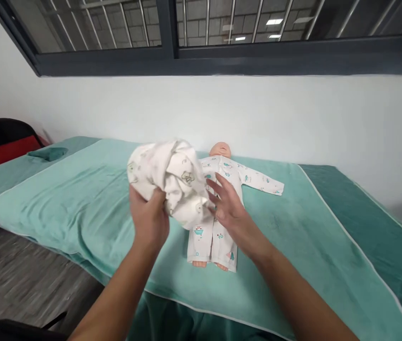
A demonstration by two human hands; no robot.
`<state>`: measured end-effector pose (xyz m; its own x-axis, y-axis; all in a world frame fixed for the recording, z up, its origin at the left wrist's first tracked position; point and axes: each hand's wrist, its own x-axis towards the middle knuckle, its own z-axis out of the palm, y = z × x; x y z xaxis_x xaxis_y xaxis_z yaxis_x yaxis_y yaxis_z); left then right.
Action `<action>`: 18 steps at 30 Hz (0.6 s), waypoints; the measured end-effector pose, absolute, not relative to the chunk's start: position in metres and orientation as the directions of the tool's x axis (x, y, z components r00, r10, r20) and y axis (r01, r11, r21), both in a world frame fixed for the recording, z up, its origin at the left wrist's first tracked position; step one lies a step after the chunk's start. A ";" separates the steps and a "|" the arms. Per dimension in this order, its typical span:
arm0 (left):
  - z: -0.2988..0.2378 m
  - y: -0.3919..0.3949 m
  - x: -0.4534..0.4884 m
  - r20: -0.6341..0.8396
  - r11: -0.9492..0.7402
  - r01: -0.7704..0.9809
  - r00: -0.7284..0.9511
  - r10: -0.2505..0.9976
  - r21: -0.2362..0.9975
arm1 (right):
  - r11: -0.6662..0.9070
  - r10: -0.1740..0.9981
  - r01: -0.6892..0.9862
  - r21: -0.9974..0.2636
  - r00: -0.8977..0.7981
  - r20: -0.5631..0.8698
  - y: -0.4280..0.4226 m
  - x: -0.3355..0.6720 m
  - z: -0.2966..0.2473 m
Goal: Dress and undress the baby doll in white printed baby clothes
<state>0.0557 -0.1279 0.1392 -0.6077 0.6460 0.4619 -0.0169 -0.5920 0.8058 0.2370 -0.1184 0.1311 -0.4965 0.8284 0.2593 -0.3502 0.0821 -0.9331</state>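
A baby doll in a white printed romper lies on its back on a teal towel, head toward the wall. My left hand is closed on a bunched white printed cloth, holding it up over the doll's left side. My right hand is beside the bundle, fingers spread, fingertips touching the cloth's lower right edge above the doll's belly. The doll's far sleeve lies stretched out to the right; its bare feet point toward me.
The towel covers a padded table with a darker teal sheet, set against a white wall under a dark-framed window. A black and red chair stands at far left. Grey wood floor lies lower left.
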 end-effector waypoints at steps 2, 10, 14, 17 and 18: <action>0.144 -0.122 0.078 0.435 -0.563 -0.109 -0.522 0.734 0.819 | -0.003 0.828 -0.415 -0.910 -0.512 0.231 -0.119 0.228 0.133; 0.115 -0.122 0.103 0.379 -0.373 0.095 -0.403 0.833 0.923 | -0.018 0.936 -0.446 -0.895 -0.323 0.142 -0.117 0.215 0.130; 0.117 -0.123 0.108 0.346 -0.334 0.094 -0.311 0.885 0.938 | 0.043 0.967 -0.417 -0.908 -0.209 0.143 -0.117 0.212 0.125; 0.119 -0.124 0.109 0.302 -0.310 -0.008 -0.215 0.929 0.951 | 0.090 0.977 -0.328 -0.940 -0.157 0.148 -0.113 0.227 0.126; 0.118 -0.124 0.107 0.292 -0.302 -0.041 -0.170 0.941 0.952 | 0.124 0.979 -0.259 -0.958 -0.125 0.161 -0.111 0.238 0.128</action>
<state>0.1072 -0.1242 0.1181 -0.1698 0.9414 0.2916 -0.0411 -0.3024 0.9523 0.2384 -0.1112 0.1283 -0.1250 0.9791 0.1606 -0.2593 0.1240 -0.9578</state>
